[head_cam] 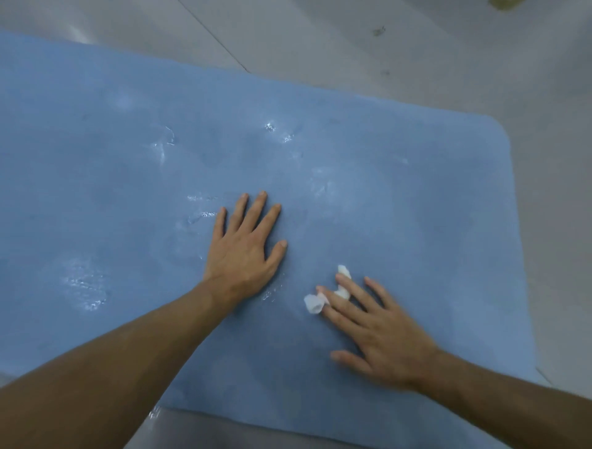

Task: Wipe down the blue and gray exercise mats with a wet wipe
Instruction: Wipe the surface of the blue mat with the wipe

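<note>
The blue exercise mat (384, 198) fills most of the head view, with wet shiny patches across it. My left hand (245, 253) lies flat on the mat near its middle, fingers straight and spread. My right hand (374, 330) lies lower right, its straight fingers pressing a crumpled white wet wipe (315, 301) onto the mat; parts of the wipe stick out from under the fingertips. The gray mat is not in view.
Pale tiled floor (352, 41) surrounds the mat at the top and the right, with a few dark specks and a greenish stain (504, 3) at the top right. A gray strip of floor (256, 429) shows below the mat's near edge.
</note>
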